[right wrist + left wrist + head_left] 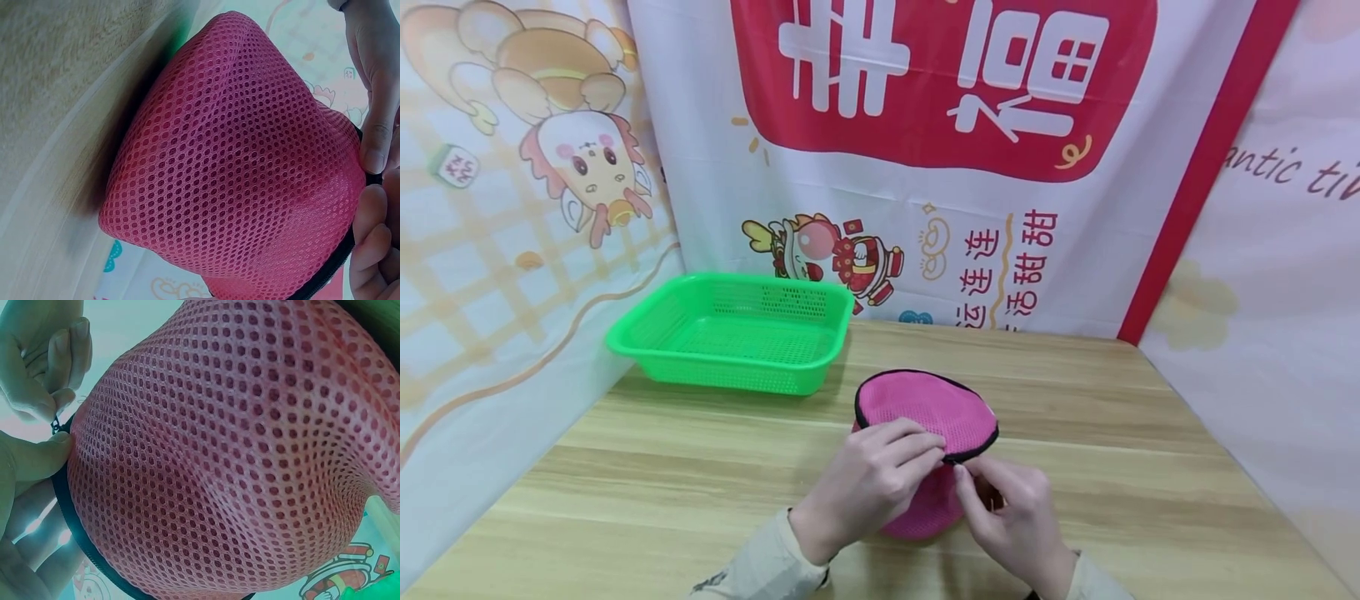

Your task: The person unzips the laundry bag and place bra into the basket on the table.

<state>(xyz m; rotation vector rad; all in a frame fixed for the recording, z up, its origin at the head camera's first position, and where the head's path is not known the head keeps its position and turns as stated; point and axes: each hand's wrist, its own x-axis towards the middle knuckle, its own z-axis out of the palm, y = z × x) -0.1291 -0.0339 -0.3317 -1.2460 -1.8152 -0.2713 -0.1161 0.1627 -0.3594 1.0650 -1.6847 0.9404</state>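
Note:
A pink mesh zip bag stands on the table, its round lid edged by a black zipper. With thumb and fingers, my left hand pinches the zippered rim at the near side of the lid. Close beside it, my right hand pinches the small zipper pull between thumb and index finger. The mesh side of the bag bulges and creases in the right wrist view. Whatever lies inside is hidden by the mesh.
To the back left, a green plastic basket with perforated sides sits on the wood-grain table. Printed cloth hangs along the back and both sides of the tabletop.

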